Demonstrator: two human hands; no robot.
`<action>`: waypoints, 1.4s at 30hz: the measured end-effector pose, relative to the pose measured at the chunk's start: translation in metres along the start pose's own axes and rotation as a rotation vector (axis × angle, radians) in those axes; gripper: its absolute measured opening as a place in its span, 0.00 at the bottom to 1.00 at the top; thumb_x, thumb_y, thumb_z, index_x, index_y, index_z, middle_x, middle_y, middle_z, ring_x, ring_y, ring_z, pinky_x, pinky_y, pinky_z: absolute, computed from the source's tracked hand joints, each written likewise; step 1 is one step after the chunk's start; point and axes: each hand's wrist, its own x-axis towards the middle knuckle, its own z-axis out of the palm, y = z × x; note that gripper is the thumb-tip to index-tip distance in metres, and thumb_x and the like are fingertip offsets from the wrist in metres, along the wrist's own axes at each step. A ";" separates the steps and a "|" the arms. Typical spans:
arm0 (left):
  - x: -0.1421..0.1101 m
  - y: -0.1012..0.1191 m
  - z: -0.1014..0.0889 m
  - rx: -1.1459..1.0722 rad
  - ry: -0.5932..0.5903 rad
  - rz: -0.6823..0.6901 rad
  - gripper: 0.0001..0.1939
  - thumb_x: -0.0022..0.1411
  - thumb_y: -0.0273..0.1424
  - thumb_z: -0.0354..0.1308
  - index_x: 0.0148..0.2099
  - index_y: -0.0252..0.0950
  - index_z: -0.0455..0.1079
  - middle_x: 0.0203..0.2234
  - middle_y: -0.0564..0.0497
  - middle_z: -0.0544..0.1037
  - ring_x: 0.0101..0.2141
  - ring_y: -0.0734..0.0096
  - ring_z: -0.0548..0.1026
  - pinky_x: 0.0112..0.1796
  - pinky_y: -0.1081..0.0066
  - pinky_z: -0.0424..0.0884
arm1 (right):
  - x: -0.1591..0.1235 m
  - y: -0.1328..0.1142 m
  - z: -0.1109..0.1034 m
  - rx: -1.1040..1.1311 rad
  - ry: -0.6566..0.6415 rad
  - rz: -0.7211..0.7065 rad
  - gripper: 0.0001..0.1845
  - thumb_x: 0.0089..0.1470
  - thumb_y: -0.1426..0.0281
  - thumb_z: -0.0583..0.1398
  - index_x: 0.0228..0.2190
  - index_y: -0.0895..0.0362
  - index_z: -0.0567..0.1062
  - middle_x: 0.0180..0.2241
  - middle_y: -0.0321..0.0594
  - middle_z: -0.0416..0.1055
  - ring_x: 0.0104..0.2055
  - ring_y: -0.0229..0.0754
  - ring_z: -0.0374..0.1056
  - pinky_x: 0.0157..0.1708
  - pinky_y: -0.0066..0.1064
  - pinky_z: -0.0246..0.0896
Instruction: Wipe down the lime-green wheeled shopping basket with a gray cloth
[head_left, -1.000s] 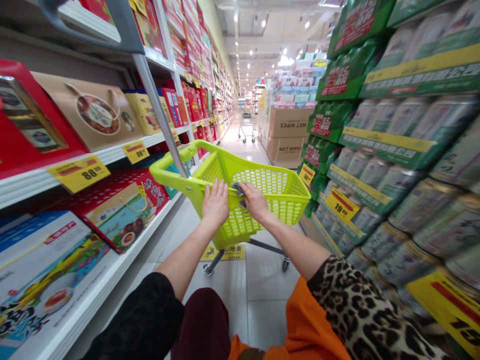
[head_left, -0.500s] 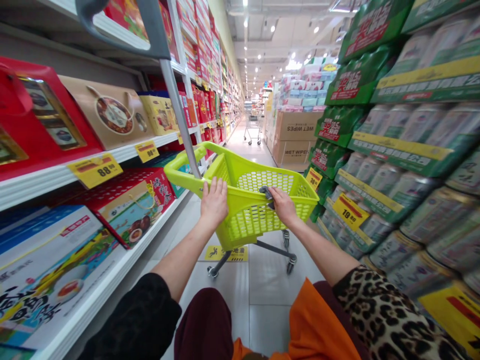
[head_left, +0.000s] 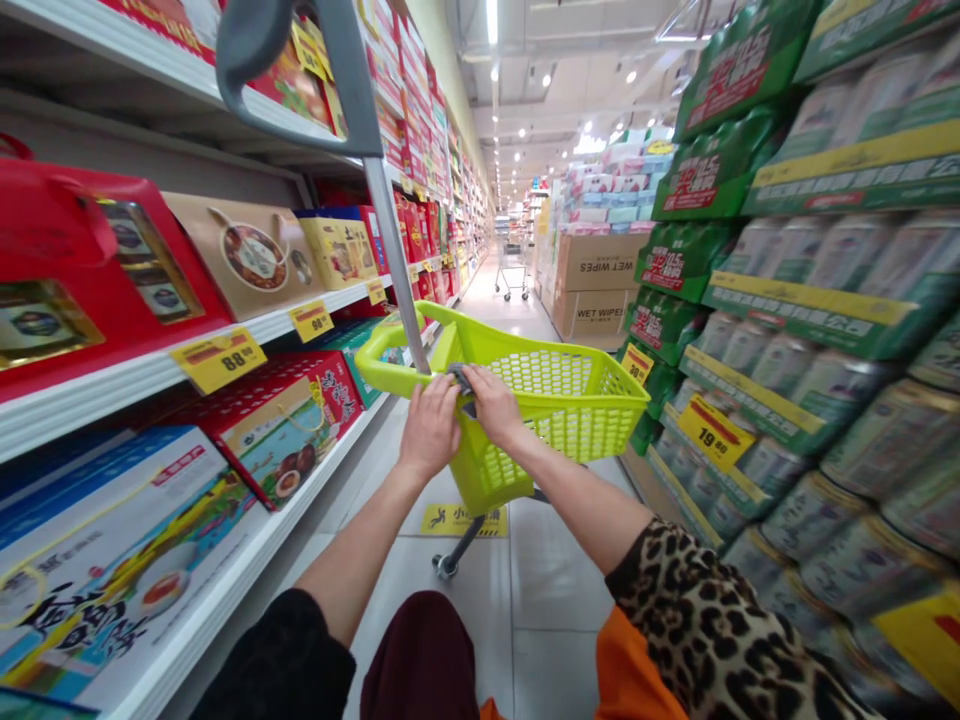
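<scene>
From where I stand, the lime-green shopping-cart basket (head_left: 570,400) sits straight ahead of the crouching shopper, upright, its long axis running crosswise: the looped push handle (head_left: 382,372) out to the left, the tapering nose away to the right. That lie is what matters, because both hands meet the basket on its near long side, toward the handle end, so most of the perforated body stretches off to the right of them. The left hand (head_left: 430,430) is nearer the handle and the foot of the grey metal pole (head_left: 397,260); its fingers lie over the top rim, though I can't tell whether the thumb closes underneath. The right hand (head_left: 493,403) is just beside it, fingers bent over the same rim and pinching a crumpled dark-grey cloth (head_left: 460,377) against the lime plastic. The cloth pokes out past those fingertips toward the left hand, close by its fingers; whether they touch, I can't make out. Below, a caster wheel (head_left: 444,567) stands on the tiles near the yellow floor sticker (head_left: 442,519). Boxed gift sets (head_left: 255,255) line the left shelf, and shrink-wrapped can packs (head_left: 810,290) rise on the right, apart from the basket's nose.
</scene>
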 end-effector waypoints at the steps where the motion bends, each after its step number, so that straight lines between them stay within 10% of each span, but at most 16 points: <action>1: -0.003 -0.006 0.000 0.013 0.059 -0.077 0.29 0.55 0.28 0.46 0.60 0.28 0.54 0.59 0.39 0.59 0.62 0.59 0.51 0.60 0.54 0.45 | 0.003 -0.007 0.001 -0.009 -0.002 -0.017 0.27 0.54 0.80 0.49 0.55 0.57 0.64 0.55 0.45 0.64 0.58 0.42 0.57 0.58 0.37 0.52; 6: -0.003 -0.017 0.000 0.053 0.088 -0.223 0.36 0.53 0.29 0.51 0.64 0.30 0.46 0.63 0.34 0.48 0.63 0.52 0.43 0.58 0.48 0.46 | -0.001 -0.007 0.006 -0.072 -0.002 -0.076 0.24 0.56 0.77 0.52 0.54 0.53 0.66 0.57 0.42 0.62 0.59 0.43 0.55 0.58 0.36 0.52; 17: -0.038 -0.011 0.022 -0.005 0.028 -0.348 0.35 0.55 0.29 0.50 0.63 0.25 0.45 0.63 0.30 0.48 0.63 0.49 0.45 0.57 0.47 0.50 | -0.075 0.126 -0.053 -0.126 0.094 0.165 0.26 0.50 0.82 0.49 0.50 0.58 0.70 0.51 0.47 0.68 0.54 0.44 0.63 0.54 0.41 0.59; 25: -0.027 -0.002 0.012 -0.459 0.215 -0.544 0.31 0.52 0.27 0.53 0.60 0.32 0.55 0.62 0.36 0.53 0.62 0.53 0.49 0.59 0.49 0.45 | -0.035 0.051 -0.048 0.222 0.139 -0.045 0.25 0.52 0.80 0.48 0.51 0.58 0.69 0.50 0.47 0.68 0.54 0.42 0.63 0.55 0.39 0.58; 28: -0.014 0.021 0.000 -1.068 0.309 -0.825 0.25 0.52 0.30 0.56 0.54 0.37 0.62 0.56 0.41 0.64 0.57 0.58 0.61 0.57 0.57 0.55 | -0.022 0.016 -0.048 0.373 0.158 -0.074 0.26 0.51 0.79 0.49 0.51 0.55 0.69 0.48 0.44 0.70 0.51 0.40 0.65 0.54 0.38 0.60; 33: -0.004 0.058 -0.023 -2.207 0.084 -1.103 0.14 0.63 0.36 0.45 0.44 0.38 0.68 0.33 0.49 0.77 0.33 0.69 0.76 0.38 0.66 0.71 | -0.025 -0.019 -0.045 0.363 0.111 -0.141 0.25 0.51 0.80 0.49 0.48 0.53 0.72 0.50 0.42 0.69 0.52 0.41 0.64 0.52 0.37 0.61; 38: -0.022 0.061 -0.025 -2.257 0.191 -1.240 0.12 0.62 0.27 0.45 0.38 0.35 0.70 0.27 0.51 0.78 0.30 0.74 0.75 0.35 0.73 0.68 | -0.060 -0.026 -0.043 0.061 -0.062 -0.313 0.27 0.48 0.73 0.57 0.51 0.55 0.68 0.59 0.48 0.57 0.61 0.53 0.50 0.57 0.53 0.48; 42: -0.047 0.056 -0.015 -1.982 0.032 -1.372 0.10 0.61 0.29 0.47 0.35 0.34 0.71 0.23 0.52 0.77 0.33 0.70 0.75 0.42 0.66 0.65 | -0.086 -0.019 -0.030 -0.151 -0.211 -0.439 0.34 0.48 0.69 0.60 0.57 0.57 0.61 0.62 0.52 0.49 0.64 0.58 0.42 0.57 0.60 0.41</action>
